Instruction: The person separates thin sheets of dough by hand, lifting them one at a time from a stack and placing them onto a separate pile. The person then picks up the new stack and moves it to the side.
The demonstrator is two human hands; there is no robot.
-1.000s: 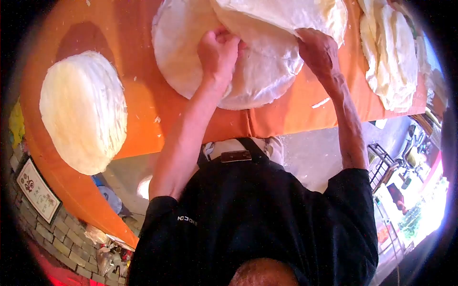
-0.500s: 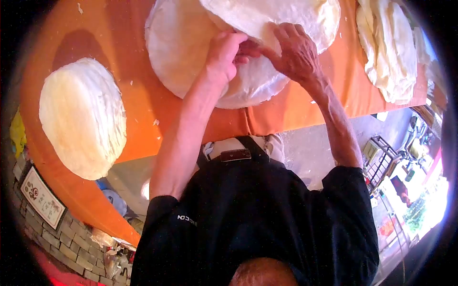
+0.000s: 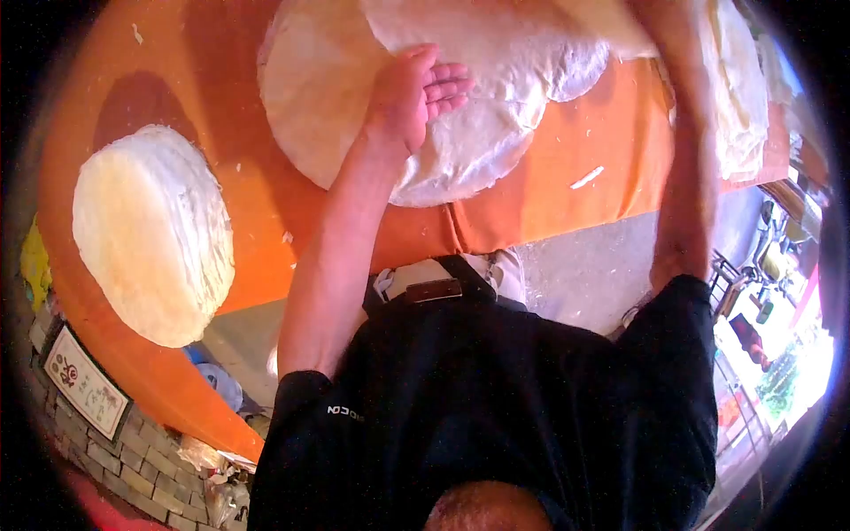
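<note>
A stack of thin, pale round flatbreads lies before me on the orange-covered table. My left hand rests at the top layers, palm turned up, fingers loosely extended and holding nothing visible. My right arm reaches to the upper right, and my right hand is blurred and cut off by the top edge, so its fingers are hidden. Near it, a thin flatbread sheet stretches from the stack toward the right. A folded pile of sheets lies beside my right forearm, which partly covers it.
Another flatbread stack stands at the table's left end. Small pale scraps dot the orange cloth. The table's near edge runs just in front of my waist. A framed sign leans over paving bricks at lower left.
My right hand has left the stack and swung to the upper right, with a sheet now stretched that way. My left hand has uncurled, palm up. A pale scrap now shows on the cloth.
</note>
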